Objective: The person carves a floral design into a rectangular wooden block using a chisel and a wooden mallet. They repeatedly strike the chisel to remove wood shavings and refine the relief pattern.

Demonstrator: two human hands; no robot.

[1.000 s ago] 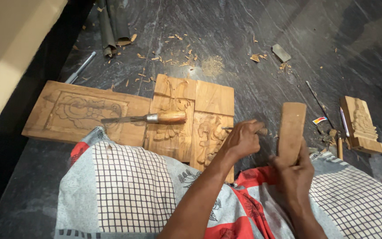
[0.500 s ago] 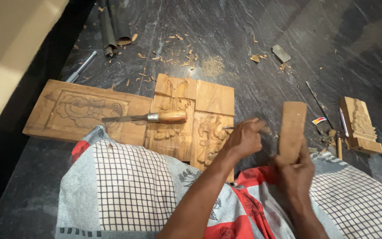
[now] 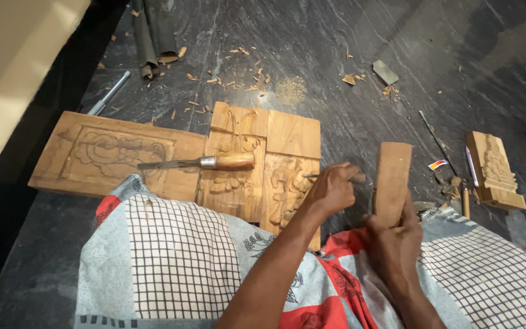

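Note:
My left hand (image 3: pixel 332 190) is closed around a small chisel (image 3: pixel 309 176). The chisel's metal tip rests on the carved wooden panel (image 3: pixel 287 189) in front of my lap. My right hand (image 3: pixel 395 239) grips the lower end of a flat wooden mallet block (image 3: pixel 393 178), held upright just right of the left hand. A second carved panel (image 3: pixel 234 152) adjoins the first on its left. A larger chisel with a wooden handle (image 3: pixel 214 162) lies across the panels, untouched.
A long relief-carved board (image 3: pixel 111 155) lies at the left on the dark stone floor. A small carved block (image 3: pixel 494 170) and thin tools (image 3: pixel 436 140) lie at the right. Wood chips (image 3: pixel 238 76) are scattered beyond. A checked cloth (image 3: pixel 178 256) covers my lap.
My left hand with the small chisel has shifted only slightly on the carved panel. The mallet block stays upright in my right hand.

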